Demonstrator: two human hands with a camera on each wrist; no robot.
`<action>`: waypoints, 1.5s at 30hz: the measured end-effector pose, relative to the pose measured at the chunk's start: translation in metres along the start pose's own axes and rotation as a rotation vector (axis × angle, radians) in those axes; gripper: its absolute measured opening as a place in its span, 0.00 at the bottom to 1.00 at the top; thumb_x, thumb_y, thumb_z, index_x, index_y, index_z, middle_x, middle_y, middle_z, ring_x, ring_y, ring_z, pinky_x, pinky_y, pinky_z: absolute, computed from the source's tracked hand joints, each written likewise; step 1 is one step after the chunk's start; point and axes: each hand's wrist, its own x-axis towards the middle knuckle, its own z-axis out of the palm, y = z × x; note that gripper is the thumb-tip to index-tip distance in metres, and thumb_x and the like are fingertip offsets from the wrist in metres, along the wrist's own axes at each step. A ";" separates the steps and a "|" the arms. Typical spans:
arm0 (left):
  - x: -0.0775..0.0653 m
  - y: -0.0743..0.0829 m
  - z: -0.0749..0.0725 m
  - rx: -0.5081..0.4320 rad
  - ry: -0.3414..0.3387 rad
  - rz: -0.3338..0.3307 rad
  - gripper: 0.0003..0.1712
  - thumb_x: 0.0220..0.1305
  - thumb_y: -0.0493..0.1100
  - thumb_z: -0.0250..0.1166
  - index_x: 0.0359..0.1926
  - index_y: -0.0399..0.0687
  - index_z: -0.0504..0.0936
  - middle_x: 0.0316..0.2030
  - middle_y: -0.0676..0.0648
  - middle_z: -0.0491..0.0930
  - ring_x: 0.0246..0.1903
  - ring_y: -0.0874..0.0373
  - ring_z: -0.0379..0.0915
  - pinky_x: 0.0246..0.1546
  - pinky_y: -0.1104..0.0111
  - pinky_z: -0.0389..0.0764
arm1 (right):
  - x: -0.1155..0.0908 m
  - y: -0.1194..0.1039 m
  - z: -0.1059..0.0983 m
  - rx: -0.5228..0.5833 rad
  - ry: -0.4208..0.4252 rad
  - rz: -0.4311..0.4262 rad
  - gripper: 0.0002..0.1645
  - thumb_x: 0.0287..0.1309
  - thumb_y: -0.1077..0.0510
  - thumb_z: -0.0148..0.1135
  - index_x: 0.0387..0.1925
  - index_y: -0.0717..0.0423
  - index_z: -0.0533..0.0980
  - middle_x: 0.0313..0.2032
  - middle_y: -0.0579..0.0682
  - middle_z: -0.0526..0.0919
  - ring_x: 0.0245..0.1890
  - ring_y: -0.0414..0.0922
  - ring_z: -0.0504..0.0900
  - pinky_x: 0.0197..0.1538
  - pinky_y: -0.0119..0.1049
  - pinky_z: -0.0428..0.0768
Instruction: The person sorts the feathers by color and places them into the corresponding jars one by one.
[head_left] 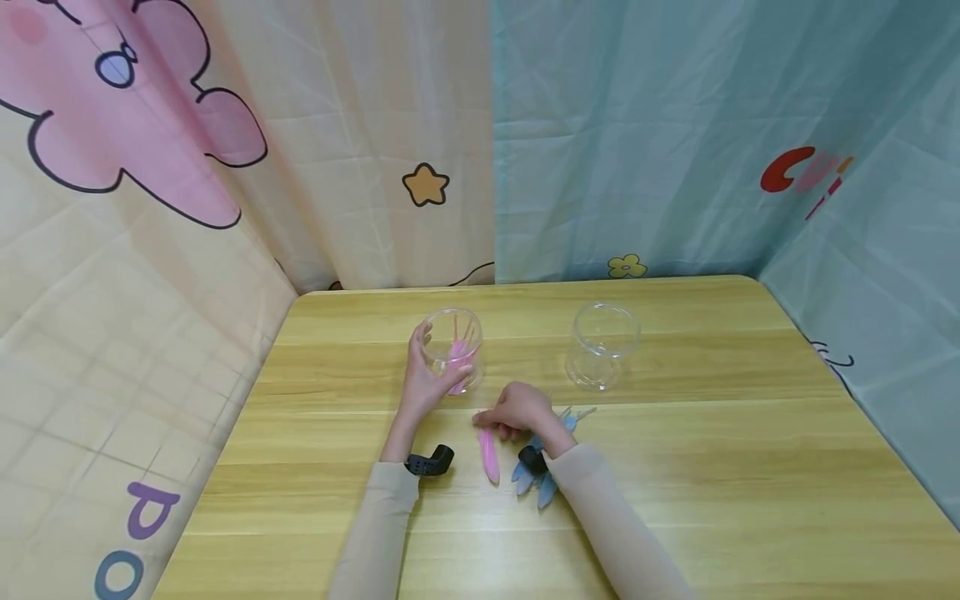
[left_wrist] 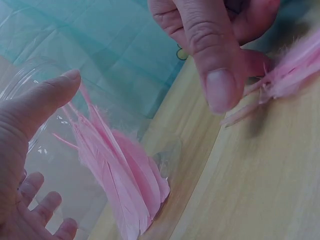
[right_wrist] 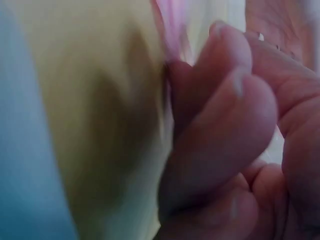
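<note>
In the head view my left hand (head_left: 422, 383) holds a clear cup (head_left: 438, 350) at the back of the table, thumb on its near side and fingers round the far side. Inside the cup several pink feathers (left_wrist: 117, 175) stand with their quills up. My right hand (head_left: 520, 407) is close to the cup, on its near right side. Its thumb and finger pinch the quill end of a loose pink feather (head_left: 489, 457) whose vane points toward me. Several blue feathers (head_left: 546, 492) lie on the table, partly hidden under my right wrist.
A second clear cup (head_left: 602, 346) stands at the back right of the wooden table (head_left: 712, 467). Printed curtains (head_left: 375, 125) hang behind and along both sides of the table. Each wrist wears a black camera band.
</note>
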 end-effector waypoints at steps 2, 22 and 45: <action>0.000 0.000 0.000 0.002 0.002 0.005 0.63 0.42 0.53 0.79 0.72 0.60 0.47 0.69 0.47 0.53 0.67 0.49 0.48 0.60 0.44 0.57 | 0.000 -0.001 0.004 -0.011 0.028 -0.008 0.27 0.45 0.39 0.71 0.08 0.54 0.77 0.08 0.45 0.76 0.07 0.37 0.68 0.15 0.30 0.66; -0.001 0.001 -0.001 0.000 0.001 0.005 0.62 0.43 0.53 0.78 0.72 0.57 0.47 0.69 0.48 0.53 0.67 0.49 0.48 0.61 0.45 0.56 | -0.005 -0.003 0.018 0.137 0.038 0.007 0.18 0.48 0.52 0.72 0.10 0.54 0.79 0.09 0.45 0.76 0.08 0.38 0.74 0.14 0.27 0.65; -0.001 0.001 0.000 -0.023 -0.009 0.016 0.62 0.42 0.51 0.79 0.72 0.58 0.47 0.70 0.50 0.52 0.67 0.50 0.47 0.61 0.44 0.56 | 0.003 -0.007 -0.030 0.588 -0.004 -0.126 0.13 0.57 0.54 0.66 0.23 0.59 0.78 0.14 0.47 0.72 0.13 0.38 0.68 0.19 0.31 0.64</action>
